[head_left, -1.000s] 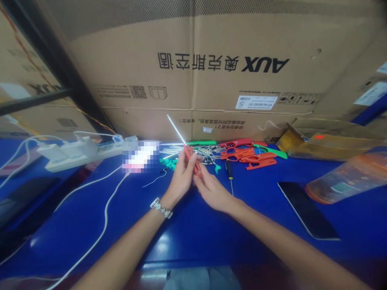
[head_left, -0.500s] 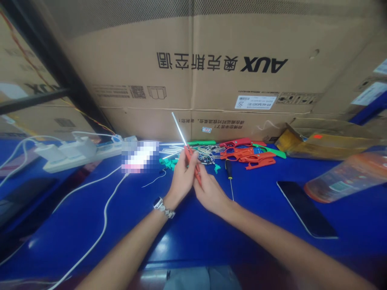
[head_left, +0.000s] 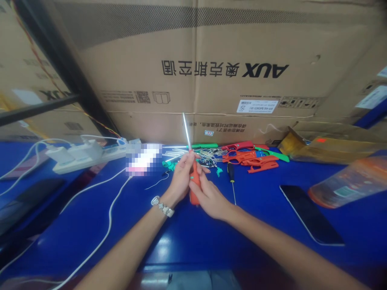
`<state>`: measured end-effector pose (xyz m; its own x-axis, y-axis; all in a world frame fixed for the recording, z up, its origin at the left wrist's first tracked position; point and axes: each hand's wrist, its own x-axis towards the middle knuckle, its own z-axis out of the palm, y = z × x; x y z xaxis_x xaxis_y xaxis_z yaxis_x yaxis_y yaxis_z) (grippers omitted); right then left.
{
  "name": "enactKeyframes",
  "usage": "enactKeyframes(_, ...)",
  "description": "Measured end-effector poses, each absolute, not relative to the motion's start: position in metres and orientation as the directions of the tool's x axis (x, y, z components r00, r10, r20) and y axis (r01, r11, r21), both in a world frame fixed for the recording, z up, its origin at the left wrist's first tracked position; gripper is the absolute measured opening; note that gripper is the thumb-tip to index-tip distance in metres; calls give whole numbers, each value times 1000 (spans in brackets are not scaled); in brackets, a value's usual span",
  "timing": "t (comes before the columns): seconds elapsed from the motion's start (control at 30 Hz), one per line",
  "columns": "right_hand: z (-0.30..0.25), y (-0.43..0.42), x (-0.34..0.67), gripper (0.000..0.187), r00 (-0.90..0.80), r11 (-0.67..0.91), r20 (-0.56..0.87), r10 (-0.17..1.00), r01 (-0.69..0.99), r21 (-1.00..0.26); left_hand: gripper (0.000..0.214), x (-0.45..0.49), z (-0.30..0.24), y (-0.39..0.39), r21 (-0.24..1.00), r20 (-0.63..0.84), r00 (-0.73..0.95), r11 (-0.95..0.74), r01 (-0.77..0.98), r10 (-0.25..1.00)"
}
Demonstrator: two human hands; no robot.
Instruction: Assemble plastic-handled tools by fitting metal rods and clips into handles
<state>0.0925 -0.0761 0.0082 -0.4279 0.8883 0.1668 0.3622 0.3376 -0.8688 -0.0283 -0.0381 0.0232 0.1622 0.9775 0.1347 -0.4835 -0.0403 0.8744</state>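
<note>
Both my hands meet over the blue table (head_left: 187, 241) around an orange-handled tool (head_left: 195, 181) whose thin shiny metal blade (head_left: 186, 131) points up and away. My left hand (head_left: 181, 179), with a metal watch on the wrist, pinches the tool near where blade meets handle. My right hand (head_left: 210, 197) wraps the lower part of the orange handle. Just behind them lies a pile of orange and green plastic handles (head_left: 248, 155) and loose metal blades (head_left: 175, 152). A small black-handled screwdriver (head_left: 231, 177) lies right of my hands.
A large AUX cardboard box (head_left: 223, 68) walls the back. A white power strip (head_left: 78, 155) with chargers and white cables (head_left: 105, 225) sits left. A dark phone (head_left: 311, 213) and an orange plastic bag (head_left: 350, 181) lie right. A black post (head_left: 57, 60) stands at the left.
The tool has swung from leaning left to nearly upright, and more of its orange handle now shows between my hands. The view shifted slightly downward.
</note>
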Motion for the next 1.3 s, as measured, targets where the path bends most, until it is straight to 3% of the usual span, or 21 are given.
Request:
enactKeyframes(0.07,13,-70,99,34,-389,352,184,903,423,-835,33,-32,26,-36,896,192,136,-117,-429,972)
enactKeyframes(0.17,22,-55,110,46,-291,319,208,934,413,-853,31,-41,33,-34,930,257,93,-221,-293,962)
enactKeyframes(0.27,37,-34,114,43,-114,323,305,946,214,-922,31,-48,36,-36,956,280,116,-266,-123,953)
enactKeyframes(0.37,51,-16,109,41,-121,313,316,941,-44,-949,31,-51,33,-41,953,279,182,-295,67,943)
enactKeyframes(0.43,56,-10,104,41,-131,337,349,928,-105,-936,32,-52,30,-43,943,269,209,-302,142,940)
enactKeyframes(0.83,45,-7,109,45,-190,275,298,936,-137,-952,39,-52,24,-38,938,221,281,-283,201,934)
enactKeyframes(0.93,44,-3,107,44,-180,271,288,941,-113,-956,37,-46,26,-38,958,198,283,-246,148,939)
enactKeyframes(1.07,36,-8,101,41,-201,280,285,937,-53,-958,34,-37,29,-35,982,177,256,-155,-104,950)
enactKeyframes(1.2,21,-29,100,35,-182,301,289,940,39,-953,29,-33,26,-31,905,147,161,-67,-421,976)
enactKeyframes(1.3,14,-47,100,35,-324,275,204,924,193,-942,24,-35,27,-31,815,111,153,-3,-579,982)
